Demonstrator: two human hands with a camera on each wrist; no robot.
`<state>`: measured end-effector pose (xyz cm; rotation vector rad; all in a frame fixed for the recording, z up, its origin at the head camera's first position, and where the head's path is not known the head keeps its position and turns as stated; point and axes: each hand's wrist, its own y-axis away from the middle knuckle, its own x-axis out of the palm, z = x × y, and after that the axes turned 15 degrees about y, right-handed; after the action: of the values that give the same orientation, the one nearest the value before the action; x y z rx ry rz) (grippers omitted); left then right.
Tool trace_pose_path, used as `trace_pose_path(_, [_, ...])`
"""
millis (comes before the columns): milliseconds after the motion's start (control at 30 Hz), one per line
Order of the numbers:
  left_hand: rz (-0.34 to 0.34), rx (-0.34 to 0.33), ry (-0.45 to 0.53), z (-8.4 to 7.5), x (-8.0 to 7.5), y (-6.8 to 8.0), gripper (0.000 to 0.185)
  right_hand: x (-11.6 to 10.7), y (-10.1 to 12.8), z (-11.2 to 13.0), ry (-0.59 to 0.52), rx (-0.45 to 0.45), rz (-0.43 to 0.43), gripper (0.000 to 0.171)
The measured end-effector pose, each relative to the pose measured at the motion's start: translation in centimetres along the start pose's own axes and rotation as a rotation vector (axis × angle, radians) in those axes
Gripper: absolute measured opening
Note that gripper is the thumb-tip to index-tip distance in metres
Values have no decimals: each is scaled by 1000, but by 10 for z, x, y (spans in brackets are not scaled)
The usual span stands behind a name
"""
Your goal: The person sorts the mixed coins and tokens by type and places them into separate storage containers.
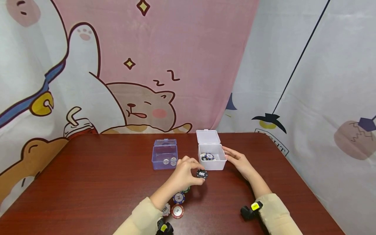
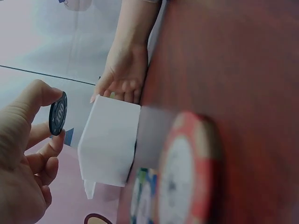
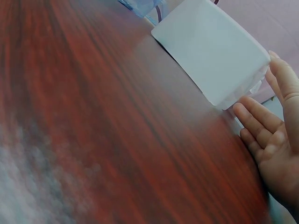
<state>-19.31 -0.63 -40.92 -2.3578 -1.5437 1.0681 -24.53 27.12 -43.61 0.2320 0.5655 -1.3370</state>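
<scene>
Between thumb and fingers my left hand (image 1: 185,173) pinches a black poker chip (image 1: 202,174) marked 100. It is held up off the table, just in front of the white box (image 1: 215,165). In the left wrist view the chip (image 2: 58,113) stands on edge in the fingertips. The box's lid (image 1: 208,136) is tipped back, and several poker chips (image 1: 208,156) lie inside at its left. My right hand (image 1: 240,163) rests its fingers against the box's right side. In the right wrist view those fingers (image 3: 254,119) are extended at the box's side.
Left of the white box stands an open translucent blue box (image 1: 158,165) with a few clear discs (image 1: 173,160) inside. Nearer on the brown table (image 1: 88,182) lie a blue chip (image 1: 179,197), a red chip (image 1: 177,211), a white chip (image 1: 166,209) and a partly hidden green chip (image 1: 186,189).
</scene>
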Motion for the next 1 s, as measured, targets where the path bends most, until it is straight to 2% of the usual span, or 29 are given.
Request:
trace_pose_path(433, [-114, 8, -28, -2, 1, -30, 34, 0, 0, 0, 8, -5, 0, 47])
trace_pose_path(700, [-133, -37, -72, 3, 3, -48, 35, -1, 1, 1, 24, 13, 5, 47])
trace_pose_path(1000, [-158, -80, -65, 17, 6, -61, 40, -1, 0, 2, 18, 18, 8, 47])
